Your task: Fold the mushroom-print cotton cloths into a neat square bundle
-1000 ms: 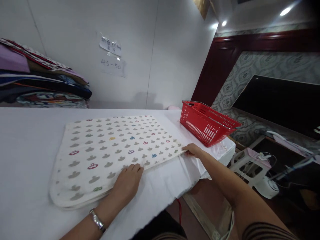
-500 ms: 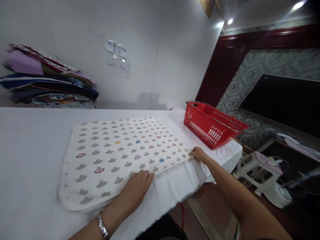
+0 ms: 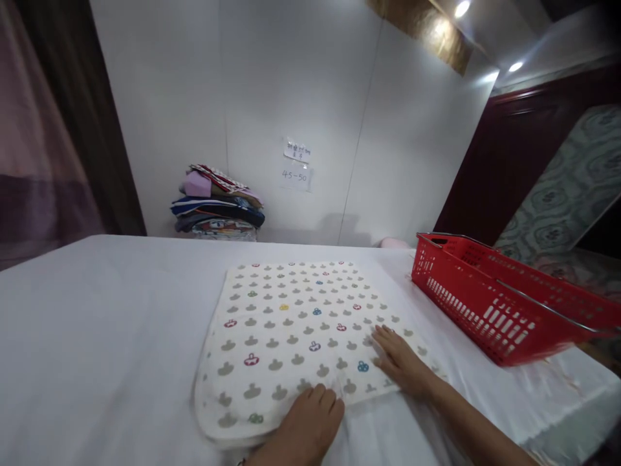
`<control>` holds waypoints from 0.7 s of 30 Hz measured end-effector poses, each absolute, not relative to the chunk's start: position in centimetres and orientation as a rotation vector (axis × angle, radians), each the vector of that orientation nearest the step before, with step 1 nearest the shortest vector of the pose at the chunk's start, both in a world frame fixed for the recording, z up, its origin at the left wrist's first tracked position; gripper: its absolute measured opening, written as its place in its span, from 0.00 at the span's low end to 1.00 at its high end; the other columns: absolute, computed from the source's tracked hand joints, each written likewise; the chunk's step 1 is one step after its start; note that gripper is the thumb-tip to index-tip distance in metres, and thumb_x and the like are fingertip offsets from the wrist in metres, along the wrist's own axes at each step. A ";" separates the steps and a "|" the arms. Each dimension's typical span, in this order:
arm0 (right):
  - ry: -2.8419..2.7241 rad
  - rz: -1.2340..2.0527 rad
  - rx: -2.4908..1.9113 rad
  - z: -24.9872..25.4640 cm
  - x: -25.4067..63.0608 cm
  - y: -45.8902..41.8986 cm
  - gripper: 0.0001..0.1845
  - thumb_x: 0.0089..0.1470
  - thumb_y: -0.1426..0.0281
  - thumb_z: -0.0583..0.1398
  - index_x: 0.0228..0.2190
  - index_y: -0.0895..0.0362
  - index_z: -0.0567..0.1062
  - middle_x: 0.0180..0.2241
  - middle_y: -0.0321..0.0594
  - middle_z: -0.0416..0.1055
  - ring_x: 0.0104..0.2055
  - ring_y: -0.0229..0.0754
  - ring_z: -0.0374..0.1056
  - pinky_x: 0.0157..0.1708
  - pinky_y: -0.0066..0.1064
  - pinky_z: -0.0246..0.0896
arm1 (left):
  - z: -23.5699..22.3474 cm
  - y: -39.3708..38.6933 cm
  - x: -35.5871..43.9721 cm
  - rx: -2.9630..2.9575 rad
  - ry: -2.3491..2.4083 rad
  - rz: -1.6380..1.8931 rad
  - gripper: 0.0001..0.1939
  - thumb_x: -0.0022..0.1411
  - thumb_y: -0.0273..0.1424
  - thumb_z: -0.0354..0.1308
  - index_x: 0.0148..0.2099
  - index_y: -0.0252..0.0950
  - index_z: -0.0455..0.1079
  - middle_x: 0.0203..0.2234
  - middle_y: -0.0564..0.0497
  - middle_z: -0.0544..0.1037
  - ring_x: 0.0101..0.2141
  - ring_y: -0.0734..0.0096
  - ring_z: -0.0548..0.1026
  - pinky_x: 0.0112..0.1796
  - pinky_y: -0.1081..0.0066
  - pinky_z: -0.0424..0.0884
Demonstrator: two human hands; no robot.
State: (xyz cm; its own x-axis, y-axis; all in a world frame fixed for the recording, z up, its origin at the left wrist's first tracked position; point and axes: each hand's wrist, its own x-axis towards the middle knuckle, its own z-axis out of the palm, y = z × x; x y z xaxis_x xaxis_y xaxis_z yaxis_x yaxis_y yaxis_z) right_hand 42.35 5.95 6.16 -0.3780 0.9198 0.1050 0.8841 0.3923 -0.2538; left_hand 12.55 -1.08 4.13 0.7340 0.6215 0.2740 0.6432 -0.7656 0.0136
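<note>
Mushroom-print cloth [image 3: 291, 331] on a white-covered table [image 3: 121, 336], apparently already spread flat, little smoothing left. Right hand [image 3: 402, 364] lies palm-down on the cloth, fingers slightly spread; left hand [image 3: 310, 422] bends at its near edge, any pinch hidden. Right of it, a red basket [image 3: 466, 299]; behind it, stacked fabrics [image 3: 218, 206] and 2 wall notes [image 3: 295, 175].

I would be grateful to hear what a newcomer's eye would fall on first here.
Most likely the bright red basket, standing at the right on the white-covered table. Next comes the cream patterned cloth lying in the middle, with the left hand at its near edge and the right hand on its right part. Behind, to the left, folded fabrics are stacked by the wall.
</note>
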 end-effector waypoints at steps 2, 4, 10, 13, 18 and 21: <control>-2.474 0.325 -1.696 6.4 41.6 6.2 0.34 0.57 0.49 0.47 0.59 0.51 0.56 0.63 0.42 0.45 0.65 0.49 0.37 0.61 0.48 0.36 | 3.6 -0.7 12.7 -2.778 -1.000 -0.460 0.08 0.58 0.24 0.52 0.41 0.37 0.61 0.34 0.52 0.71 0.33 0.66 0.67 0.32 0.68 0.61; -2.495 0.352 -1.740 7.2 40.7 6.3 0.34 0.56 0.48 0.47 0.60 0.50 0.56 0.64 0.42 0.42 0.65 0.51 0.34 0.61 0.51 0.32 | 3.3 -0.5 12.9 -2.679 -0.957 -0.531 0.05 0.58 0.26 0.55 0.37 0.37 0.62 0.30 0.53 0.71 0.30 0.67 0.67 0.30 0.70 0.59; -2.766 0.505 -1.221 8.8 34.1 5.4 0.34 0.58 0.51 0.48 0.62 0.43 0.44 0.65 0.36 0.33 0.66 0.50 0.30 0.61 0.52 0.28 | 3.5 -0.7 13.0 -2.481 -0.854 -0.722 0.06 0.57 0.29 0.57 0.32 0.36 0.62 0.24 0.55 0.70 0.25 0.71 0.65 0.24 0.70 0.54; -2.885 0.552 -1.046 7.7 32.0 5.4 0.32 0.58 0.52 0.48 0.61 0.42 0.46 0.65 0.37 0.34 0.65 0.52 0.31 0.61 0.54 0.29 | 2.7 -0.6 13.3 -2.431 -0.851 -0.760 0.06 0.58 0.27 0.55 0.30 0.36 0.61 0.22 0.55 0.70 0.23 0.73 0.65 0.23 0.70 0.52; -2.929 0.447 -1.011 7.0 31.2 7.5 0.33 0.59 0.52 0.48 0.62 0.43 0.45 0.65 0.37 0.30 0.66 0.53 0.28 0.60 0.55 0.28 | -0.6 0.5 14.6 -2.462 -0.867 -0.742 0.13 0.58 0.32 0.57 0.25 0.37 0.59 0.17 0.56 0.68 0.21 0.74 0.65 0.18 0.71 0.46; -2.941 0.446 -0.996 7.6 30.1 9.0 0.33 0.58 0.51 0.47 0.61 0.43 0.46 0.65 0.37 0.31 0.66 0.53 0.28 0.60 0.56 0.25 | -2.4 0.9 15.1 -2.551 -0.975 -0.690 0.14 0.56 0.35 0.60 0.24 0.37 0.61 0.15 0.55 0.67 0.20 0.73 0.64 0.17 0.71 0.44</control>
